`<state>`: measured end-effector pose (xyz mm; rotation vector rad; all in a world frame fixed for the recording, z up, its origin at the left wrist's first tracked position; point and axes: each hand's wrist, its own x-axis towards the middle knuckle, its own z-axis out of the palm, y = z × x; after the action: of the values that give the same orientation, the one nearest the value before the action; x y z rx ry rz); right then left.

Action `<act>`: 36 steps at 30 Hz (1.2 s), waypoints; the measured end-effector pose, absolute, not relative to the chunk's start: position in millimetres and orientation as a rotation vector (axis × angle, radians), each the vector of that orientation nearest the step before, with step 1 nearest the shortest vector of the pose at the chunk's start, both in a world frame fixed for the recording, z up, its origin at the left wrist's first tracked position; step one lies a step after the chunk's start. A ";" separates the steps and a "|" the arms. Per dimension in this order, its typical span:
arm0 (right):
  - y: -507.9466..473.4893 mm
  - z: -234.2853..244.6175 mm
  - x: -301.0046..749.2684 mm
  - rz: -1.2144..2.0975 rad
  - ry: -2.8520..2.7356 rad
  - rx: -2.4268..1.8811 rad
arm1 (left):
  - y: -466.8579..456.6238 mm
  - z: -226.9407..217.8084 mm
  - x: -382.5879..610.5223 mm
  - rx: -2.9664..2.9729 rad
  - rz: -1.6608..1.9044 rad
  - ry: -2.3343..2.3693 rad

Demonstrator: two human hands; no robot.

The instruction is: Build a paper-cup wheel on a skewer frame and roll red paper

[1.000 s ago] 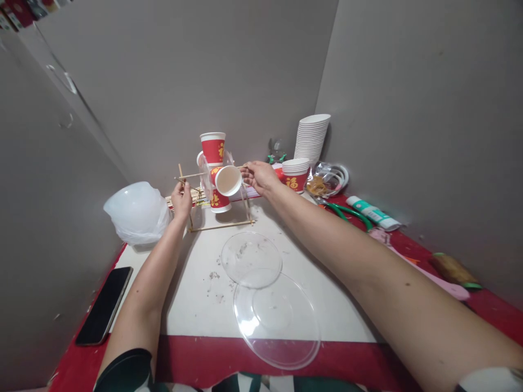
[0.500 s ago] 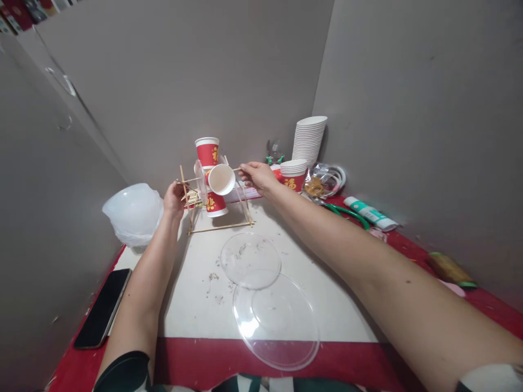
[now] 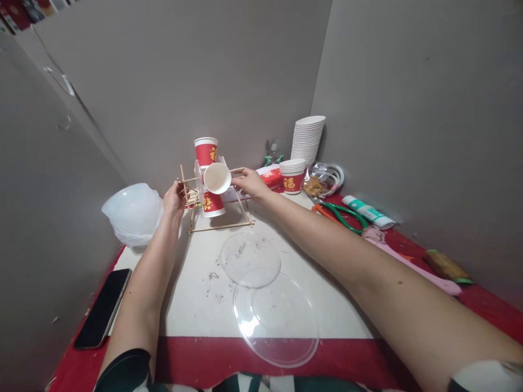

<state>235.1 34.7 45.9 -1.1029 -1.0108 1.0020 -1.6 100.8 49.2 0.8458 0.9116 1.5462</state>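
A wheel of red paper cups [image 3: 211, 177] on a thin wooden stick sits in a frame of bamboo sticks [image 3: 220, 224] at the back of the white board. My left hand [image 3: 174, 197] is closed on the left end of the stick, beside the frame's left upright. My right hand [image 3: 249, 182] pinches the right end of the stick at the frame's right top. One cup's open mouth faces me; another stands upright on top.
Two clear plastic lids [image 3: 261, 288] lie overlapping in front of the frame. A phone [image 3: 104, 307] lies at the left edge, a white plastic bag [image 3: 134, 212] behind it. Stacked white bowls [image 3: 308, 139], stacked cups [image 3: 293, 177], green pliers [image 3: 345, 213] and a tube [image 3: 368, 212] fill the right.
Both hands lowered the stick with the cup wheel onto the top of the stick frame. The wheel moved slightly left and down.
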 end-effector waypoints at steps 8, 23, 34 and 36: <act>32.9 44.1 233.7 0.944 -1.032 -1.116 | 100.2 49.8 -2.3 0.847 1.610 0.883; 30.0 40.8 233.9 0.905 -1.034 -1.089 | 100.0 47.0 2.3 0.912 1.610 0.867; 31.8 40.4 233.8 0.878 -1.031 -1.109 | 96.3 43.5 2.0 0.924 1.614 0.868; 32.4 40.1 233.9 0.868 -1.036 -1.113 | 96.0 42.2 1.8 0.932 1.615 0.875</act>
<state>233.9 32.4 40.1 -1.1132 -1.0356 0.8682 1.8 96.0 42.2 0.9324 0.8746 1.6149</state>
